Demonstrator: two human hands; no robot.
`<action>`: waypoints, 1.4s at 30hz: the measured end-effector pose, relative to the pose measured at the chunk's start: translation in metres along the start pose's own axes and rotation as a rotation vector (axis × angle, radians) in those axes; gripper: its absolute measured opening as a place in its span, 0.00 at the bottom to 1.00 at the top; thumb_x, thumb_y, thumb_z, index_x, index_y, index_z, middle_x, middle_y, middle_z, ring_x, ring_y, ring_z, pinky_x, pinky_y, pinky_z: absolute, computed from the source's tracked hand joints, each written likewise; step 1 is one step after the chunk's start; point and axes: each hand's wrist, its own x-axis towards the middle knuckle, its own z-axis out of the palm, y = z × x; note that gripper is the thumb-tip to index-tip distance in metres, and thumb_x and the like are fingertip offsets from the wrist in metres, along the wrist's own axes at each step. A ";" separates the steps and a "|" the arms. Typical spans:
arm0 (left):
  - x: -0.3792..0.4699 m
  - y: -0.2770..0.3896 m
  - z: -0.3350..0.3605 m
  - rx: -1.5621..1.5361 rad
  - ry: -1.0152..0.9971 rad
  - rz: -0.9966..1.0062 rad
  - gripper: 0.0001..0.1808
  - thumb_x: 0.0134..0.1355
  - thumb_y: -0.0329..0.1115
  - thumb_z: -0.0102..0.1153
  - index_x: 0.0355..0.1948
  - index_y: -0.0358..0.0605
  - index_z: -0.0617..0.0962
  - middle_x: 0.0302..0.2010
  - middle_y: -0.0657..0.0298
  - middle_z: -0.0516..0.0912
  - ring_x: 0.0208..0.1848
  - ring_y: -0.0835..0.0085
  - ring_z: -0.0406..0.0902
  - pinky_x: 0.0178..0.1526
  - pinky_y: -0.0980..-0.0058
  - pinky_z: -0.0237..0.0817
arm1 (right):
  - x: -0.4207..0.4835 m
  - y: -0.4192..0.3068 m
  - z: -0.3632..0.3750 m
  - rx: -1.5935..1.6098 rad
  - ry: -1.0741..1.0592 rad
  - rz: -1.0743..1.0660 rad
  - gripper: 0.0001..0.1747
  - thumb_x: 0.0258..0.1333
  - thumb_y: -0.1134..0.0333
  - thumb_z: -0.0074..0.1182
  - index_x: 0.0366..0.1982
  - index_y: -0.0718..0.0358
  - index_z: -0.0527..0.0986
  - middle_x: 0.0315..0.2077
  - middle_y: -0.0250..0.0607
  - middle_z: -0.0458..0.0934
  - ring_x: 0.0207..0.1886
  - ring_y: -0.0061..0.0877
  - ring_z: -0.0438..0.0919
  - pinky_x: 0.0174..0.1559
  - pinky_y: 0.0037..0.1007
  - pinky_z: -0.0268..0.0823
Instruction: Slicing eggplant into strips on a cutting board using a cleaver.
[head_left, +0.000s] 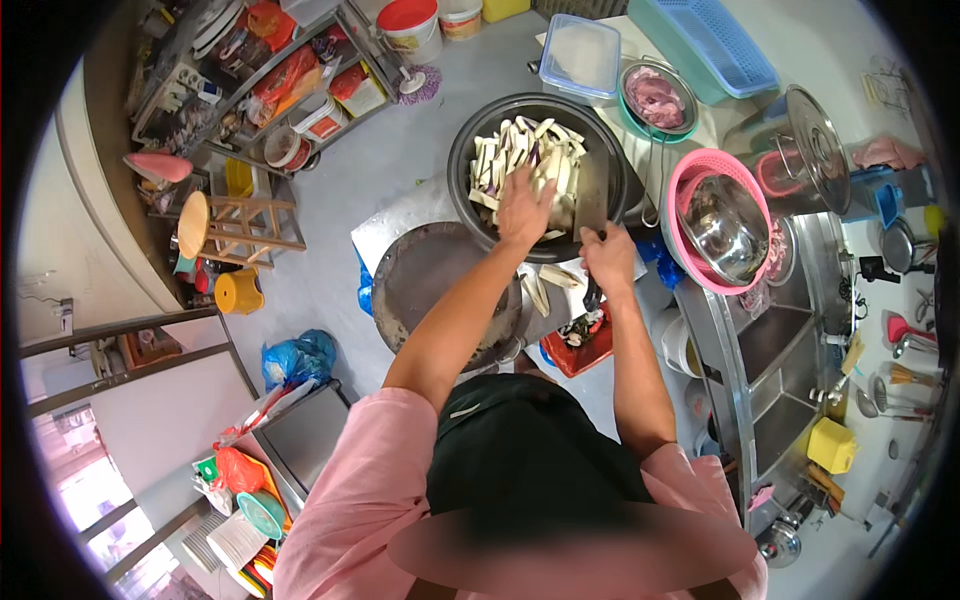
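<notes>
A large black basin (463, 214) holds a heap of cut eggplant strips (510, 146), pale with some purple skin. My left hand (525, 206) lies on the heap, fingers apart, touching the strips. My right hand (609, 259) grips the dark handle of a cleaver (592, 191). Its broad blade stands inside the basin's right side, against the strips. Nearer to me, a round, worn chopping board (427, 289) sits on the metal table (390, 217), partly hidden by my left forearm. A few loose eggplant pieces (537, 291) lie between the board and my right wrist.
A red bin (577, 356) with scraps stands below the table's edge. At right are a pink colander (677, 232) with a steel bowl (724, 229), a strainer of raw meat (654, 97), a lidded plastic box (580, 52) and a sink (776, 352). A wooden stool (247, 225) stands left.
</notes>
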 end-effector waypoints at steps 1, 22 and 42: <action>-0.001 -0.005 0.000 0.078 -0.082 -0.107 0.31 0.73 0.52 0.66 0.67 0.41 0.79 0.67 0.48 0.81 0.71 0.44 0.76 0.73 0.52 0.67 | 0.003 0.005 -0.014 0.007 0.037 -0.004 0.15 0.70 0.64 0.62 0.41 0.73 0.82 0.23 0.47 0.86 0.20 0.29 0.86 0.26 0.35 0.77; 0.014 -0.041 0.049 1.297 -0.489 0.021 0.25 0.75 0.37 0.60 0.72 0.51 0.79 0.69 0.50 0.80 0.72 0.52 0.73 0.68 0.34 0.58 | -0.061 0.056 -0.068 0.418 0.030 0.149 0.12 0.72 0.64 0.62 0.41 0.68 0.84 0.22 0.35 0.82 0.20 0.20 0.79 0.26 0.29 0.71; 0.043 0.046 -0.066 0.047 -0.926 -0.270 0.25 0.72 0.55 0.70 0.41 0.39 0.89 0.30 0.63 0.88 0.26 0.79 0.81 0.26 0.77 0.69 | -0.103 0.078 -0.084 0.460 0.079 0.148 0.12 0.72 0.66 0.61 0.43 0.70 0.85 0.22 0.36 0.82 0.19 0.20 0.78 0.24 0.30 0.71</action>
